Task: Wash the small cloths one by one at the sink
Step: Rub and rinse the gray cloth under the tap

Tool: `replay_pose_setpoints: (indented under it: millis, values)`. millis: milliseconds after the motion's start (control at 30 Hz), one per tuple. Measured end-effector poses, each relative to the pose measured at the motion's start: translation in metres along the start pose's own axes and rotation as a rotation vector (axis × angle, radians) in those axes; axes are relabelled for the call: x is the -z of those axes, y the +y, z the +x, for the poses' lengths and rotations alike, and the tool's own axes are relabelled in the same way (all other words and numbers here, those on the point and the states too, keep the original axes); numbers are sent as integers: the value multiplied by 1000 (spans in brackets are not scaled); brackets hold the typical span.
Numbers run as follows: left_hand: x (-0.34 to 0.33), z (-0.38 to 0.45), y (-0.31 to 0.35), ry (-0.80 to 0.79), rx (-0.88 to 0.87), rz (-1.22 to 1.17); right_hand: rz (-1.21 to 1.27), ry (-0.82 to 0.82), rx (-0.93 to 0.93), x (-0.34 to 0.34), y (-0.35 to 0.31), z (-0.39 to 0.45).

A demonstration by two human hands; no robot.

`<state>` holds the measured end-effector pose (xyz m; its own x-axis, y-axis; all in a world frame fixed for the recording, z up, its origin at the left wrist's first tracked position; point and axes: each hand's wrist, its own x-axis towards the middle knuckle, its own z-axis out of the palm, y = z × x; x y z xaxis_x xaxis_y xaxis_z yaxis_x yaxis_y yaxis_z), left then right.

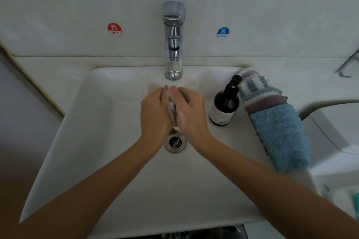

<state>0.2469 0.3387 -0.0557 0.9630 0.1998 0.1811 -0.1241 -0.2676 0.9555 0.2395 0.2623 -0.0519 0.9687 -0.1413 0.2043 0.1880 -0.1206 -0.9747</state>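
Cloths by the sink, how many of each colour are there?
Plain blue fluffy cloth: 1
Brown cloth: 1
Blue-and-white striped knitted cloth: 1
Soapy cloth, colour unclear, between left hand and right hand: 1
Total: 4

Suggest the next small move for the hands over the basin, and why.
Probably rinse: the left hand and right hand grip a soapy cloth between them, suds showing, and no water visibly runs from the faucet. One hand likely needs to turn it on.

I see my left hand (154,110) and right hand (191,110) squeezing a soapy cloth (172,109) between them, above the drain (175,143).
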Motion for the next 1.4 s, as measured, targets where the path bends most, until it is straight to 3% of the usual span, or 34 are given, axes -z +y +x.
replay_pose_setpoints:
  millis: [133,333,500,700,867,967,1100,1233,1400]
  values:
    - [-7,-24,13,-47,-211,46,151,129,-202,8,4,25]
    - [-3,3,-2,-48,-81,41,21,42,61,7,3,-9]
    - [-8,-20,13,-71,-251,58,225,201,-139,9,4,15]
    - [-3,0,3,10,-159,41,80,89,-34,1,4,-9]
    - [-5,-21,7,-35,-297,58,201,119,-150,7,1,12]
    - [-4,-7,6,-21,-237,66,100,75,-90,5,0,-2]
    - [12,20,-3,-206,-179,130,-129,-77,1,14,-5,4]
    - [39,42,2,-349,-208,178,-84,-129,-65,34,-8,19]
    - [62,51,11,-522,-123,177,-180,-355,-227,46,-12,23]
